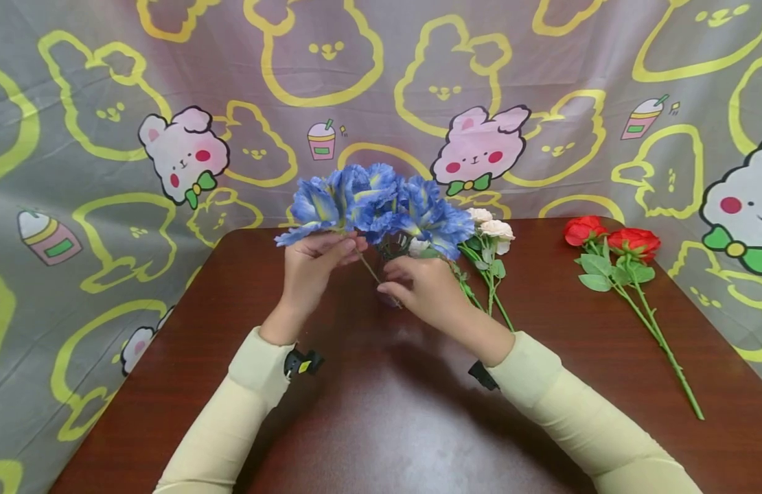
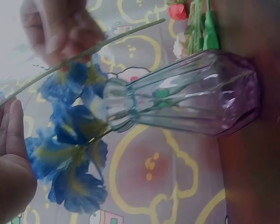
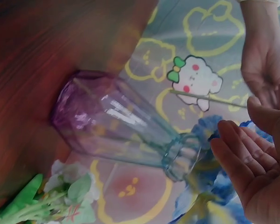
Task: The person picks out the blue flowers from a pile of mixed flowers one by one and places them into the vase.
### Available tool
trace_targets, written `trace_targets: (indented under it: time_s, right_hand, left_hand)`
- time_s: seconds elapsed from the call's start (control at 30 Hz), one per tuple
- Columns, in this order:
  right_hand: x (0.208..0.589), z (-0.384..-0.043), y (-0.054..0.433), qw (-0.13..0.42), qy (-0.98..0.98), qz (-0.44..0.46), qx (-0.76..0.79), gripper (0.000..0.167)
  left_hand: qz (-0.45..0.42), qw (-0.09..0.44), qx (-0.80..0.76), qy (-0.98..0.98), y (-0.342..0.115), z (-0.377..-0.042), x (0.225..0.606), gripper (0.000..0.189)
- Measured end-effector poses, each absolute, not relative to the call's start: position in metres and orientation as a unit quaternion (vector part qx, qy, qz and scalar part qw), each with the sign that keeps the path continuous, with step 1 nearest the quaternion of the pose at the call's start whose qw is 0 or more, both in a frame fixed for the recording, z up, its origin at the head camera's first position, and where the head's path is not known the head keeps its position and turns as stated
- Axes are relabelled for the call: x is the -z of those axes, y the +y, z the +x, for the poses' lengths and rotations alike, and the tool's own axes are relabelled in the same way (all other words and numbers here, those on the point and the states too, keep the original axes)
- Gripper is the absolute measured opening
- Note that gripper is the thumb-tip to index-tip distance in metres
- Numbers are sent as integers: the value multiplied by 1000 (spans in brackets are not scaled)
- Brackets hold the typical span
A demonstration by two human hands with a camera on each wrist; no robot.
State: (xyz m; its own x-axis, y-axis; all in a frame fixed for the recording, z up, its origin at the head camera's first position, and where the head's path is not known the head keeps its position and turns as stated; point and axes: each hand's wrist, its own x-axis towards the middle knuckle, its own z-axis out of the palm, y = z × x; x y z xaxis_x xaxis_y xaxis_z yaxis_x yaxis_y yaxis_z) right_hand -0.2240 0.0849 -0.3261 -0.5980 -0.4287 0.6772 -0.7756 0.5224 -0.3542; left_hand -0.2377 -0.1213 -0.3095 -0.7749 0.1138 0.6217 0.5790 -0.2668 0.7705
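Note:
In the head view my left hand (image 1: 316,264) pinches a blue artificial flower (image 1: 319,206) by its stem, close under the bloom. That stem (image 2: 123,35) slants bare across the left wrist view, its cut end free. My right hand (image 1: 430,285) is beside the lower stem, thumb and fingers apart in the right wrist view; whether it touches the stem I cannot tell. Behind the hands a ribbed glass vase (image 2: 191,93), purple at the base and teal at the neck, stands upright. Other blue flowers (image 2: 74,158) lean from its mouth. The hands and blooms mostly hide the vase in the head view.
Pale cream roses (image 1: 497,230) with green stems lie right of the vase. Further right, two red roses (image 1: 634,243) lie on the dark brown table (image 1: 356,425). A curtain (image 1: 381,82) with cartoon prints hangs behind the table and along its sides.

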Motion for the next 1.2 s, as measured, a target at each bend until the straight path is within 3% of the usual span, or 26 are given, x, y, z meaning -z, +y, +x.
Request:
trace_targets:
  time_s: [0.17,0.33,0.6,0.97,1.2]
  right_hand:
    - [329,-229,95,218,-852,333,-341,31]
    - [333,-234,101,183,-870,308,-338,40]
    - [342,-246,101,125,-902,237,-338,46]
    - [348,-259,94,146,-918,187,-318,38]
    - [352,-266,92,133,-921,174,-321,46]
  left_hand:
    - [-291,186,743,-573,-127,-237,300,19]
    - [-287,220,744,-562,-133,-234,289,13]
    - [-298,297,738,-527,-141,-234,276,11]
    - [-275,313,790,-450,-134,-239,279,12]
    - [-254,309,795,-457,-127,-246,291,17]
